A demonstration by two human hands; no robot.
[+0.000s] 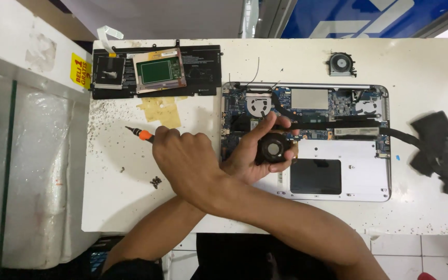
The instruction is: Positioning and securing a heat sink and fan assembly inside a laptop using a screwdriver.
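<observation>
The arms were crossed. The right hand [182,150] probably gripped an orange screwdriver [140,134] on the white counter [125,202]; the left hand [252,155] clasped a round black fan [273,149] (over the open laptop [359,176])

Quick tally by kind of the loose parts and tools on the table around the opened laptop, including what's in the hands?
Cooling fans out of the chassis: 2, one in the left hand as held fan, one loose fan at the top edge
Screwdrivers: 1, orange-handled screwdriver in the right hand
Battery pack: 1
Black cover pieces: 1 pile
Screw cluster: 1
Total: 6
</observation>
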